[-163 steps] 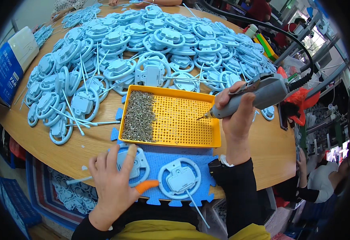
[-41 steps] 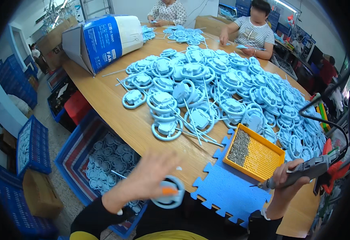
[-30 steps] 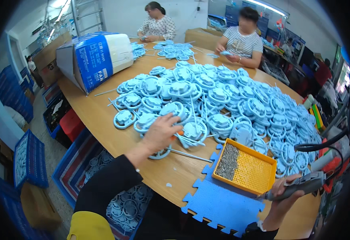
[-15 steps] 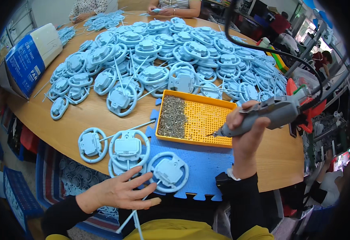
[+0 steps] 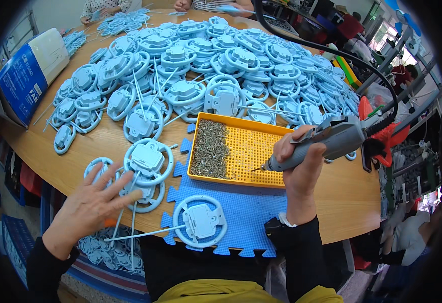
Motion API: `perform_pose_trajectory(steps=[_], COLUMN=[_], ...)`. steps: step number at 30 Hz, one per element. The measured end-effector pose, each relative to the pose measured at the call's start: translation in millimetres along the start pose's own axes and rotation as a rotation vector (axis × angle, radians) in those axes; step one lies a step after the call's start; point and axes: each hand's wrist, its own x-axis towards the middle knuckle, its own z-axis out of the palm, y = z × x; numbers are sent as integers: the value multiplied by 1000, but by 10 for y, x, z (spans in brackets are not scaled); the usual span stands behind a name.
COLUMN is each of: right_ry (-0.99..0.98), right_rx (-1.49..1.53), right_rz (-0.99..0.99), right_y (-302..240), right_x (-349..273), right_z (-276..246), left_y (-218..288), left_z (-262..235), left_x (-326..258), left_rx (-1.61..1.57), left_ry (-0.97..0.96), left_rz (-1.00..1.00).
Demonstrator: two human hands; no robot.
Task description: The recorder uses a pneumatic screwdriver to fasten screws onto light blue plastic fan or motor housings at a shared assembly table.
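Observation:
My right hand (image 5: 303,174) is wrapped round a grey electric screwdriver (image 5: 327,145); its bit points left, over a yellow perforated tray (image 5: 241,182). Small metal screws (image 5: 208,151) fill the tray's left end. Below the tray, a light-blue ring-shaped plastic part (image 5: 200,222) with a flat centre block lies on a blue foam mat (image 5: 253,212), its thin rod stretching left. My left hand (image 5: 90,207) has its fingers spread, somewhat blurred, over a few similar parts left of the mat. One of these ring parts (image 5: 147,157) rests on another; the fingers partly cover the rest.
A large pile of light-blue ring parts (image 5: 183,91) covers the table's far half. A blue and white carton (image 5: 26,81) stands at the far left. The screwdriver's black cable (image 5: 332,50) arches overhead. Another person's hands (image 5: 110,11) show across the table. A crate of parts (image 5: 114,250) sits below the near edge.
My left hand has moved left, off the ring part on the mat and over the parts beside it. That part's rod now points left. My right hand still holds the screwdriver above the tray.

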Motion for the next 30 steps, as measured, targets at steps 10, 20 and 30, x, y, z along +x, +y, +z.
perform_pose_trajectory(steps=[10, 20, 30], right_ry=[-33, -33, -177], right_rx=[9, 60, -47], right_rz=[-5, -20, 82], right_y=[28, -609, -382], right_x=[-27, -333, -562], right_z=[59, 489, 752], left_y=[1369, 1476, 1469], left_z=[283, 391, 473], left_x=[427, 820, 839], left_rx=[-506, -625, -575], left_ry=[454, 706, 674], left_rz=[-264, -331, -389])
